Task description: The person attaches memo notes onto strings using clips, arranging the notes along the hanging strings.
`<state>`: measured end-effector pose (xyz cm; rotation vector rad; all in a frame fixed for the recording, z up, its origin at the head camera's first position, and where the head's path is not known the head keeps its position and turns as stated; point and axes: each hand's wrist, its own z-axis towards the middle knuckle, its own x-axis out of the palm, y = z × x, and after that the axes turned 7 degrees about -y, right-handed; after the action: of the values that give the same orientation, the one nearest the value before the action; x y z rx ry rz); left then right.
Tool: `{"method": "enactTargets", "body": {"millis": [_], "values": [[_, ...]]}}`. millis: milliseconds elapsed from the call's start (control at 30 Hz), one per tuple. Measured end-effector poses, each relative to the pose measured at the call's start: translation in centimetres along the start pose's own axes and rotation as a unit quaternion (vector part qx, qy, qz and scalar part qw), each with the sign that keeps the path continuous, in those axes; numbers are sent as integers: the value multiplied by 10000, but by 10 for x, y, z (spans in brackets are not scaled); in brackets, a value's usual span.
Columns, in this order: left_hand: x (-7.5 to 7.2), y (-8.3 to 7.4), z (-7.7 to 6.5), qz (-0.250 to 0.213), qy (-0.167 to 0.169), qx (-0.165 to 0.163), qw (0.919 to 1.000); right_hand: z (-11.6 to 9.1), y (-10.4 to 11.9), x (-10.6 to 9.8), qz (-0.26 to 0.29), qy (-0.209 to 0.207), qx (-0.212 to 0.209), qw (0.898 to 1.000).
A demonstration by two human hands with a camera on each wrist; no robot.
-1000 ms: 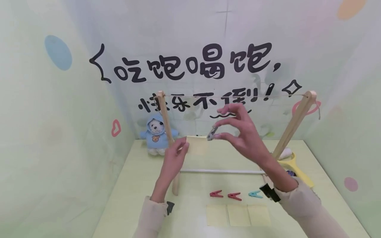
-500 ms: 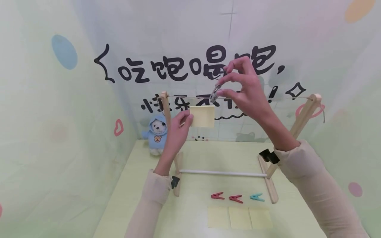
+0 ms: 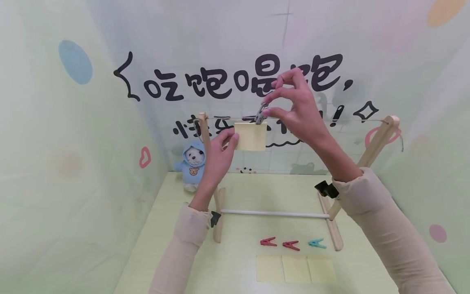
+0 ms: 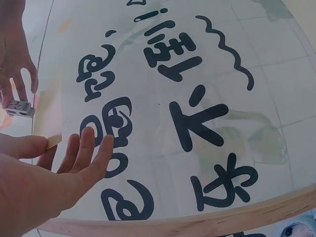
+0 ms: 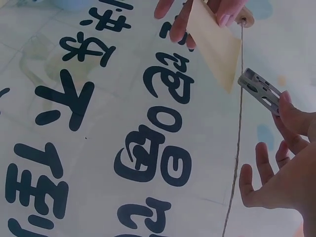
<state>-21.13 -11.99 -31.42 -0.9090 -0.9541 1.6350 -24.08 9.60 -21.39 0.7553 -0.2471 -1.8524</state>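
Observation:
My left hand [image 3: 220, 157] pinches the left edge of a pale yellow paper note [image 3: 251, 136] between thumb and fingers. The note's top edge lies along a thin string [image 3: 312, 119] strung between two wooden posts. Above the note's upper right corner, my right hand [image 3: 295, 108] pinches a grey clothespin [image 3: 261, 114] by its handle end. In the right wrist view the tip of the clothespin [image 5: 259, 90] is at the string, beside the note [image 5: 215, 47]. Whether its tip grips the paper cannot be told.
Two red clothespins [image 3: 268, 241] and a blue one [image 3: 317, 243] lie on the table [image 3: 176, 261], with three yellow notes [image 3: 295, 269] in front. A white rod [image 3: 275, 213] joins the feet of the wooden frame [image 3: 371, 151]. A blue-hooded plush toy [image 3: 192, 165] stands behind the left post.
Both hands have risen from below the string to its height, carrying the note and the clothespin. Over the last half second the note came up to the string and the clothespin drew nearer it.

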Motion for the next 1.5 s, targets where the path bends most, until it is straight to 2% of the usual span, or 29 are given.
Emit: {"method": "enactTargets", "body": {"millis": [600, 1000, 1500], "values": [[2, -6, 6, -23, -52, 49, 10000, 1, 8, 5, 91, -296, -587, 9978], [2, -5, 5, 6, -67, -36, 10000, 0, 0, 18, -17, -108, -604, 9981], [0, -3, 6, 21, -90, 125, 9999, 2, 0, 31, 12, 166, -487, 9987]]}}
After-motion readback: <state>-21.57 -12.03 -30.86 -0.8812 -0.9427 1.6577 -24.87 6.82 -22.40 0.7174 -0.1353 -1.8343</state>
